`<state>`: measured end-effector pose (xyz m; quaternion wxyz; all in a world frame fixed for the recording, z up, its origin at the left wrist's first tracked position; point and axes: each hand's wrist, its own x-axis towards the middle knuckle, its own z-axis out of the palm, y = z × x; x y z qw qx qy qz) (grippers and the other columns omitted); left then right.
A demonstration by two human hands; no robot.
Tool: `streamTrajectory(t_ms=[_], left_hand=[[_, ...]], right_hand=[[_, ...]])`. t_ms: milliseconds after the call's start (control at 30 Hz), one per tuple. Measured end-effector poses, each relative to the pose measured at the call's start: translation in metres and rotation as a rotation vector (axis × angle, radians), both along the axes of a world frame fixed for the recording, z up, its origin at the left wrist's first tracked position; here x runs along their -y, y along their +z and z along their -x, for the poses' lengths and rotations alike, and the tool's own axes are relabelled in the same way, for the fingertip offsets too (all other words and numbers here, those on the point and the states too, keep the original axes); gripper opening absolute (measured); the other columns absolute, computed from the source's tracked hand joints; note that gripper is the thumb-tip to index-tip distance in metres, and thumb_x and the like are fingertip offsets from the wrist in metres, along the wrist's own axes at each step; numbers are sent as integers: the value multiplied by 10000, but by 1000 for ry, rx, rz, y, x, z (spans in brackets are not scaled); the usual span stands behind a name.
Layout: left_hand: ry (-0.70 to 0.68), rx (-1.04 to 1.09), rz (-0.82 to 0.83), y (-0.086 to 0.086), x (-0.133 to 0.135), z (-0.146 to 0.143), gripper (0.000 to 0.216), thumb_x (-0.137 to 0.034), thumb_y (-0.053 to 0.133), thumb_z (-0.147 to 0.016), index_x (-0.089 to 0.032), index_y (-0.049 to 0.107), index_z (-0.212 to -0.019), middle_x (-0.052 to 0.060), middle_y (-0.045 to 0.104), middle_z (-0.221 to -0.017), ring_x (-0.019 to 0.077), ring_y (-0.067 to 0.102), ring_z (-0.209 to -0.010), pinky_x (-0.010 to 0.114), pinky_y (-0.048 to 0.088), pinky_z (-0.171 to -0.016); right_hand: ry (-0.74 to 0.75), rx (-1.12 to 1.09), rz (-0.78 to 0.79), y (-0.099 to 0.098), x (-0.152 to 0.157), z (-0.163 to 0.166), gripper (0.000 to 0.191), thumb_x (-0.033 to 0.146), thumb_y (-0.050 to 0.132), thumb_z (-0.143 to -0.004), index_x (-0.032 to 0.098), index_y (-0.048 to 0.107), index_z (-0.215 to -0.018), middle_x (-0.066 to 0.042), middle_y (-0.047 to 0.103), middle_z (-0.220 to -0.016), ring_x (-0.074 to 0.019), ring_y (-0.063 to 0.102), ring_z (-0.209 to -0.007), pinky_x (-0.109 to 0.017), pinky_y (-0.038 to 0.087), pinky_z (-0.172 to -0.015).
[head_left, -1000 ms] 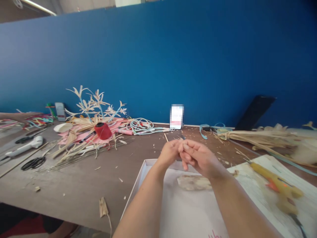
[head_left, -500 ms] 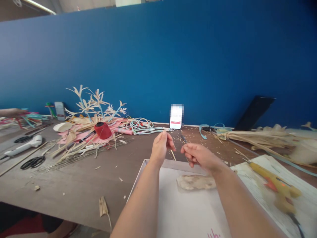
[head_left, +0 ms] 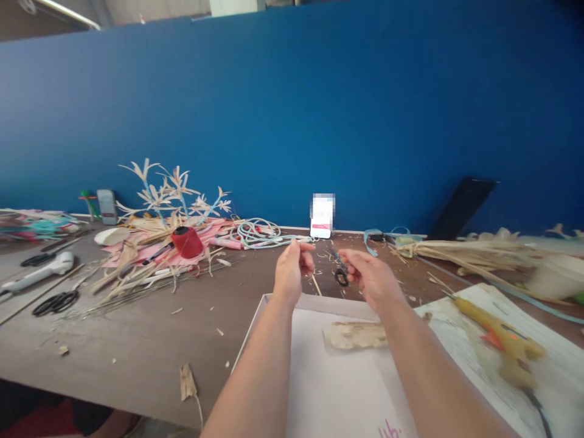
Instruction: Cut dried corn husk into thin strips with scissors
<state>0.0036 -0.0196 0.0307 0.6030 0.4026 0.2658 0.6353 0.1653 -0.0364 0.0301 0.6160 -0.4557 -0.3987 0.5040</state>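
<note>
My left hand [head_left: 294, 269] hovers just past the far edge of the shallow white box lid [head_left: 337, 389], its fingers curled in toward the thumb. Facing it, my right hand [head_left: 371, 274] has thumb and forefinger pinched together. Whatever either hand holds is too small to make out. Small dark scissors [head_left: 341, 278] show right beside the right fingertips; whether they touch I cannot tell. Inside the lid, partly behind my right forearm, lies a flat piece of dried, beige plant material [head_left: 353, 336].
To the right, a yellow glue gun [head_left: 506, 340] rests on paper, near dried husks [head_left: 483, 255]. A lit phone [head_left: 322, 216] leans against the blue partition. On the left are red thread [head_left: 187, 242], husk flowers [head_left: 157, 196], black-handled scissors [head_left: 57, 302] and a white corded tool [head_left: 41, 272].
My right hand has shifted slightly right and up, uncovering more of the small scissors. My left hand has moved a little left. Another person's hand at far left has left the view.
</note>
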Motion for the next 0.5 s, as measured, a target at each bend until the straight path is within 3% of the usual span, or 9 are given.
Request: streamTrajectory(t_ms=[100, 167, 233, 333, 500], left_hand=[[-183, 32, 7, 5, 6, -5, 492, -547, 412, -797, -124, 617, -943, 82, 622, -788, 148, 590, -740, 239, 476, -606], [-198, 27, 12, 6, 7, -6, 535, -563, 368, -808, -133, 615, -1008, 121, 622, -982, 189, 574, -925, 292, 474, -754], [-112, -63, -19, 5, 6, -6, 522, -554, 371, -811, -153, 622, -1029, 121, 599, -1078, 202, 545, -1000, 314, 446, -824], [111, -367, -191, 0, 6, -9, 350, -441, 531, -770, -204, 655, -996, 91, 590, -1090, 207, 524, -1015, 312, 417, -852], [290, -751, -531, -10, 6, -16, 268, -210, 638, -700, -278, 680, -956, 61, 595, -1005, 204, 496, -987, 344, 363, -906]], right_hand=[[100, -26, 33, -4, 2, 7, 266, 328, 710, -638, 159, 691, -842, -27, 592, -772, -72, 446, -541, -196, 392, -429], [138, -92, 46, -4, 2, 8, 257, 312, 700, -657, 169, 688, -870, -26, 602, -783, -67, 453, -546, -185, 404, -440], [173, -149, 66, -4, 3, 6, 242, 294, 679, -685, 185, 681, -901, -29, 616, -828, -62, 465, -558, -174, 417, -453], [219, -165, 96, -2, 4, 5, 225, 282, 639, -720, 194, 670, -925, -41, 628, -903, -64, 485, -567, -167, 418, -443], [299, -129, 101, -1, 6, 10, 163, 292, 639, -719, 176, 661, -831, -8, 583, -714, -58, 462, -516, -136, 310, -352]])
